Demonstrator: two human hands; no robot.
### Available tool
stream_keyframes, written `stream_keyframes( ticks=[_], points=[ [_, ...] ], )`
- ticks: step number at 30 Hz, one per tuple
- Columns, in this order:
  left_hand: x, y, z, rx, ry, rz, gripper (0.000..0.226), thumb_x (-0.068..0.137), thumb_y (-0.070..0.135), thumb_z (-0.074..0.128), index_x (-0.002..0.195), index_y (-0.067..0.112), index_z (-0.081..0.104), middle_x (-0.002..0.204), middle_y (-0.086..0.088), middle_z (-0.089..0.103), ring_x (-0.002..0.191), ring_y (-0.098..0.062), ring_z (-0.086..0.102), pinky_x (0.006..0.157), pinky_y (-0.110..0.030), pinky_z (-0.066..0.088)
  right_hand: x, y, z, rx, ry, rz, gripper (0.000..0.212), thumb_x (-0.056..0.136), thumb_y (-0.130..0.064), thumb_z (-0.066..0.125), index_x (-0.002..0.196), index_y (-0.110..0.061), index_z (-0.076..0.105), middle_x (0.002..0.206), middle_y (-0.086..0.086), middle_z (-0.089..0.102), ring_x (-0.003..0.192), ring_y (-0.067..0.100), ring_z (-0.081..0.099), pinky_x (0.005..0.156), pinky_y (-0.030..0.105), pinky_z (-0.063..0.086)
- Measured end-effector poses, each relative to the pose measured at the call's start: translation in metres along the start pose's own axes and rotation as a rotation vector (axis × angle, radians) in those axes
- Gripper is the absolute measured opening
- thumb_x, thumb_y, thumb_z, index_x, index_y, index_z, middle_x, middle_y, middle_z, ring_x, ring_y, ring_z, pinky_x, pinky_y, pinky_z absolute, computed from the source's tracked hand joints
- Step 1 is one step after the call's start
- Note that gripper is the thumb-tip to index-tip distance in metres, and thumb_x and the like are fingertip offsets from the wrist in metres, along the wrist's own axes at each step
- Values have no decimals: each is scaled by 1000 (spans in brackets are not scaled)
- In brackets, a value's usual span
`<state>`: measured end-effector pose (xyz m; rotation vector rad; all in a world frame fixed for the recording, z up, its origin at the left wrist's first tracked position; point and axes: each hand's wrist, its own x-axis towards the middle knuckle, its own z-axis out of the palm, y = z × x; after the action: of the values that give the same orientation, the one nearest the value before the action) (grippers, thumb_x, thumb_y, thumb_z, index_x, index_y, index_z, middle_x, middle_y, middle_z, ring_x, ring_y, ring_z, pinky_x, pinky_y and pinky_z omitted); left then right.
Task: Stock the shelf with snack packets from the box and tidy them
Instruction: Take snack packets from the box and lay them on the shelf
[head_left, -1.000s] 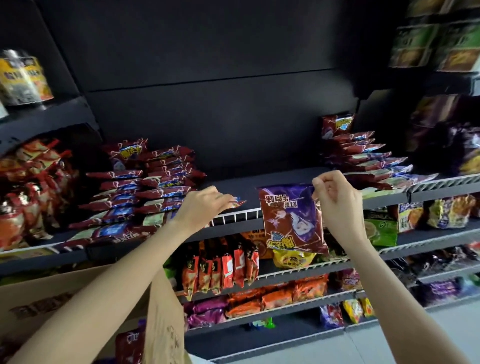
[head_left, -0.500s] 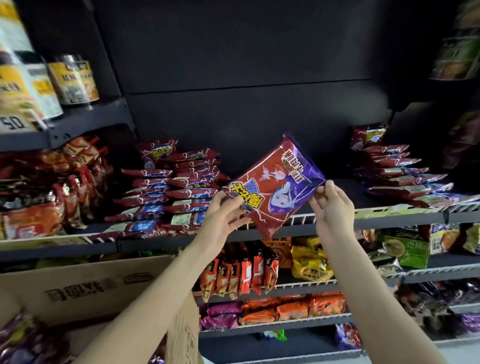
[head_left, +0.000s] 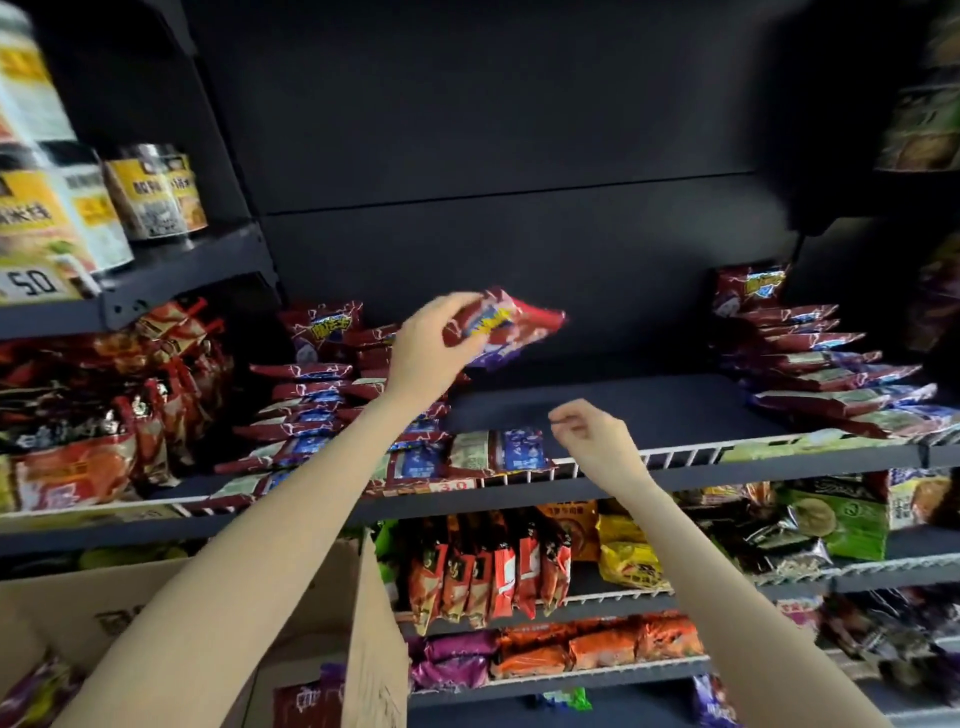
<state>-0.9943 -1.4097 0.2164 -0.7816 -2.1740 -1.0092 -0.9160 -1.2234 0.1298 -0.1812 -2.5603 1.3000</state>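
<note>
My left hand (head_left: 434, 345) grips a red and purple snack packet (head_left: 506, 327) and holds it flat above the stacks on the left of the dark shelf (head_left: 623, 410). Stacks of the same packets (head_left: 306, 410) lie under and left of it. Another stack (head_left: 821, 374) sits at the shelf's right end. My right hand (head_left: 592, 434) hangs near the shelf's front rail, fingers loosely curled, holding nothing. The cardboard box (head_left: 322, 639) stands at the lower left with packets inside.
Cans (head_left: 156, 192) stand on the upper left shelf. Red bags (head_left: 104, 415) fill the left bay. Lower shelves hold upright red packets (head_left: 488, 566), yellow bags (head_left: 628, 556) and green packs (head_left: 841, 514). A white wire rail (head_left: 675, 457) edges the shelf front.
My right hand let go of the packet and dropped toward the rail. My left hand carried the packet up and back over the left stacks, turning it flat.
</note>
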Motion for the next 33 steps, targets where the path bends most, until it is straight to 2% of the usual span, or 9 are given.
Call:
stream_keyframes(
  ticks=[2,6,9,13,16,25,28,30,33],
  points=[
    [-3,-7,18,250,-149,195,38,82,15,69,119,20,63,109,3,67,98,-13,60,83,-27,49,-3,11,6,-200,-4,-57,26,95,-15,47,117,-16,61,114,3,65,99,21,63,82,31,50],
    [-21,-16,50,443,-361,398,39,78,7,72,115,20,67,102,1,69,93,-20,62,78,-32,50,-4,34,7,-610,-55,-126,41,96,-13,42,136,-16,48,136,4,52,121,23,50,99,33,40],
    [-36,-17,60,542,-498,345,40,87,15,63,125,27,59,114,5,64,103,-16,56,79,-29,47,-5,50,3,-689,-152,-175,46,98,-17,41,144,-19,38,148,-1,40,137,17,33,114,33,22],
    [-49,-16,60,563,-538,311,42,94,35,54,135,33,48,126,10,57,112,-12,50,79,-23,41,-13,60,1,-753,-251,-291,54,99,-24,42,149,-29,22,154,-5,27,144,15,18,119,42,7],
    [-57,-20,52,524,-556,276,39,95,39,49,134,34,48,127,9,56,114,-13,52,90,-30,43,-17,63,1,-774,-262,-319,58,99,-26,43,150,-32,16,156,-5,22,146,16,12,119,44,3],
    [-59,-18,41,440,-631,128,40,96,43,45,132,29,51,132,8,53,118,-11,51,77,-25,41,-23,59,1,-703,-192,-291,52,98,-26,45,147,-28,27,154,-3,28,144,16,17,119,42,8],
    [-61,-12,25,447,-538,147,37,96,41,47,128,26,55,126,8,58,114,-11,54,77,-24,43,-36,46,-2,-554,40,-325,40,98,-24,46,138,-20,46,140,1,50,132,19,40,111,37,27],
    [-68,-6,5,420,-355,175,27,95,38,48,114,26,64,105,11,67,94,-7,62,60,-19,42,-54,30,-2,-336,233,-393,32,98,-28,44,123,-14,59,119,1,63,110,18,56,92,34,45],
    [-93,-7,-38,389,-155,189,20,92,33,52,91,25,70,76,14,68,62,-2,61,44,-15,36,-85,1,8,-87,332,-551,30,97,-28,43,106,-10,65,97,-1,67,85,12,60,65,25,48]
  ],
)
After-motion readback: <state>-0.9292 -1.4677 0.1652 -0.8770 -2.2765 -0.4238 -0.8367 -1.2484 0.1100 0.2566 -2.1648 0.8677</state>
